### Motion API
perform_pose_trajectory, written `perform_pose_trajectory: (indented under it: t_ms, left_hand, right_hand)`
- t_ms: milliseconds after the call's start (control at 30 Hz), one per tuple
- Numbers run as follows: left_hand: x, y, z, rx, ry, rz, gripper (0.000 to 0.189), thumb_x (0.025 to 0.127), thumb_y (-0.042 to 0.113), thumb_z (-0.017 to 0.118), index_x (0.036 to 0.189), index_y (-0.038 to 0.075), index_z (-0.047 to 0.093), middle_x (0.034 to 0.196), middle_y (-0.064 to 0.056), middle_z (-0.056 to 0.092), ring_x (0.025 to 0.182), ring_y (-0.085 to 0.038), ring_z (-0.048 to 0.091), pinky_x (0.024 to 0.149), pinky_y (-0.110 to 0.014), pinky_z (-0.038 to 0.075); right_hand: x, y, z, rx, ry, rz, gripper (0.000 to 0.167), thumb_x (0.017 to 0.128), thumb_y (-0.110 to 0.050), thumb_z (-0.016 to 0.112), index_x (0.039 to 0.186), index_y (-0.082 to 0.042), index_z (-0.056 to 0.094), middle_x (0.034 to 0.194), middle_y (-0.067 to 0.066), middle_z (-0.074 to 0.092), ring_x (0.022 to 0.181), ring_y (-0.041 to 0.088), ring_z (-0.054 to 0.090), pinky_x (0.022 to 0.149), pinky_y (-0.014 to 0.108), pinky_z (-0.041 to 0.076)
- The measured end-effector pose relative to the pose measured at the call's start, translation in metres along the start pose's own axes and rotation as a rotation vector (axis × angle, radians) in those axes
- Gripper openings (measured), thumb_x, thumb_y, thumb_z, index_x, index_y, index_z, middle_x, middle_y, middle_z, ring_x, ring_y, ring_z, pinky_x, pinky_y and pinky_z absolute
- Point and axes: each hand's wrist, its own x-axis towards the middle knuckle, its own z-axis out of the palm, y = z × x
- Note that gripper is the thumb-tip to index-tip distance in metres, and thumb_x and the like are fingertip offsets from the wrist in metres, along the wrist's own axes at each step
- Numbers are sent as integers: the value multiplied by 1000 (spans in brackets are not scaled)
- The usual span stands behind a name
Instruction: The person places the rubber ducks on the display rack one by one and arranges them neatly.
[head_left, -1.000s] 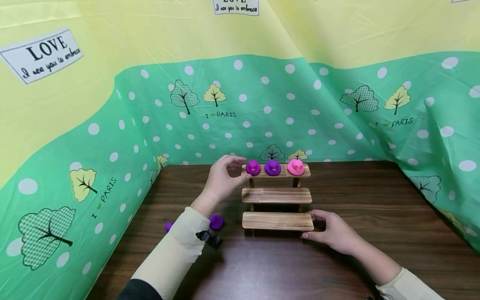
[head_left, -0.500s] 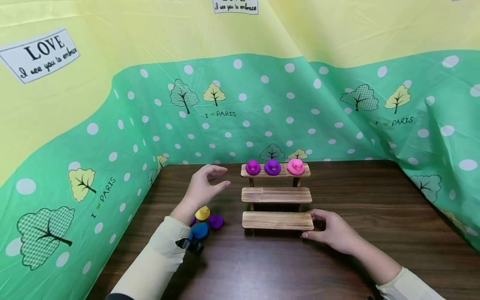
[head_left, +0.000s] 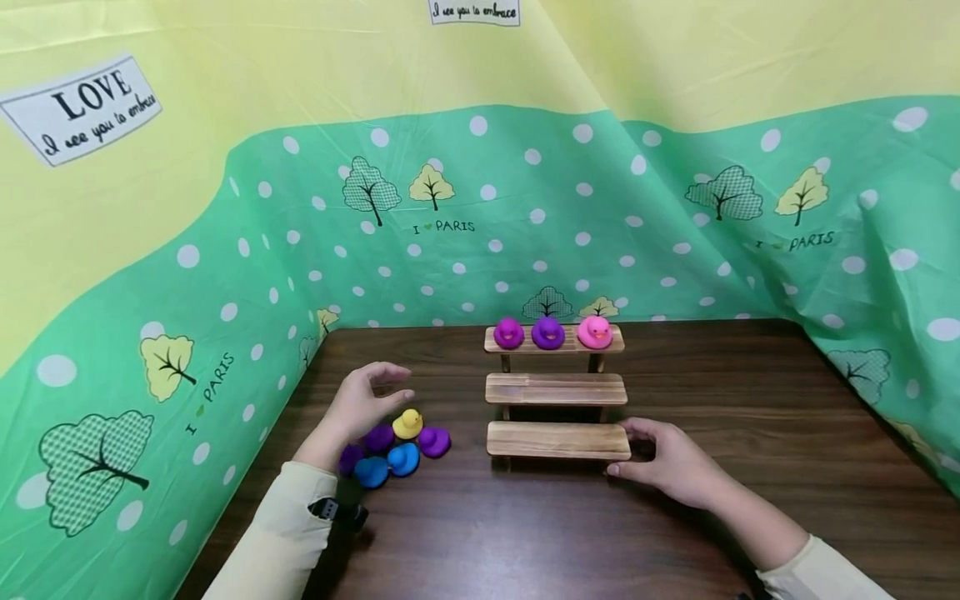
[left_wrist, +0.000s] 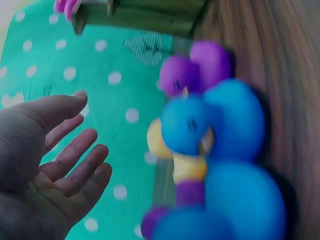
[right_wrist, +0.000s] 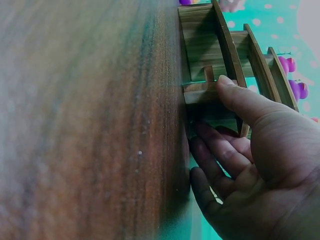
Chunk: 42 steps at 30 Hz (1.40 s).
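Observation:
My left hand (head_left: 365,402) hovers with parted, relaxed fingers just behind and above a cluster of rubber ducks, holding nothing. The cluster has a yellow duck (head_left: 407,424), two blue ducks (head_left: 403,459) and several purple ducks (head_left: 434,442); the left wrist view shows a blue duck (left_wrist: 235,120) close by, blurred. My right hand (head_left: 671,462) grips the right end of the lowest tier of a three-tier wooden stand (head_left: 558,440), thumb in front and fingers behind. On the top tier sit a magenta duck (head_left: 508,333), a violet duck (head_left: 548,333) and a pink duck (head_left: 595,332).
The stand rests on a dark wooden table (head_left: 525,533). A green and yellow patterned cloth (head_left: 450,200) hangs behind and along both sides. Bare plank shows on the middle tier (head_left: 555,389) and the lowest one.
The left hand has drawn away from the magenta duck on the top tier, moving left and toward me, over the duck cluster. The right hand keeps its place on the stand.

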Motion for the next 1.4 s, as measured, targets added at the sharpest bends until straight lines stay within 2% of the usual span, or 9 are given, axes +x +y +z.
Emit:
perform_pose_trajectory:
  t_ms: [167, 367, 467, 600, 833, 933, 1133, 1400]
  left_hand:
    - [-14, -23, -14, -21, -45, -64, 29, 91, 20, 85, 117, 12, 75, 120, -14, 74, 112, -34, 70, 97, -50, 58]
    - [-30, -47, -24, -120, -126, -129, 36, 91, 15, 84, 122, 1, 72, 125, -19, 71, 118, -37, 68, 91, -35, 60]
    - [-37, -59, -27, -108, -160, -118, 38, 92, 18, 84, 124, 1, 71, 126, -16, 71, 120, -36, 67, 92, -30, 59]
    - [-45, -71, -29, -75, -201, -78, 34, 92, 19, 84, 122, 7, 74, 121, -10, 74, 114, -30, 69, 93, -28, 56]
    - [-50, -75, -33, -73, -274, -41, 31, 93, 9, 80, 123, 12, 75, 119, -6, 73, 114, -29, 66, 95, -33, 56]
    - [-50, -75, -33, -58, -268, -31, 31, 92, 5, 79, 123, 13, 76, 118, -5, 74, 113, -29, 67, 96, -34, 56]
    - [-50, -77, -29, -66, -218, -6, 31, 91, 4, 81, 121, 8, 77, 114, -8, 75, 107, -25, 69, 90, -30, 58]
    - [-47, -76, -22, -56, -144, -43, 30, 89, 11, 86, 117, 14, 78, 111, -1, 76, 103, -22, 70, 87, -29, 57]
  right_hand:
    - [0, 0, 0, -3, 1, 4, 64, 84, -39, 90, 132, -4, 66, 119, 2, 73, 114, 23, 66, 94, 39, 55]
    - [0, 0, 0, -1, -2, 7, 64, 84, -40, 90, 131, -4, 66, 118, 2, 73, 113, 23, 66, 93, 37, 55]
    - [1, 1, 0, -2, -2, 7, 63, 84, -39, 90, 131, -4, 66, 118, 2, 73, 113, 22, 66, 93, 37, 55]
    - [1, 2, 1, -7, -4, 7, 64, 84, -40, 90, 131, -4, 66, 118, 2, 73, 113, 22, 66, 93, 37, 55]
    - [0, 1, 1, -6, 0, 9, 64, 84, -40, 90, 132, -4, 66, 119, 2, 73, 114, 22, 66, 94, 37, 54]
    - [0, 1, 1, -9, -1, 6, 64, 84, -40, 89, 131, -5, 66, 119, 2, 73, 113, 22, 66, 94, 37, 54]
    - [0, 2, 1, -8, 4, 4, 62, 84, -39, 90, 131, -5, 67, 118, 1, 73, 113, 22, 66, 93, 36, 54]
    - [0, 2, 2, -22, 8, 7, 65, 84, -41, 90, 131, -4, 66, 119, 2, 73, 113, 22, 66, 94, 38, 55]
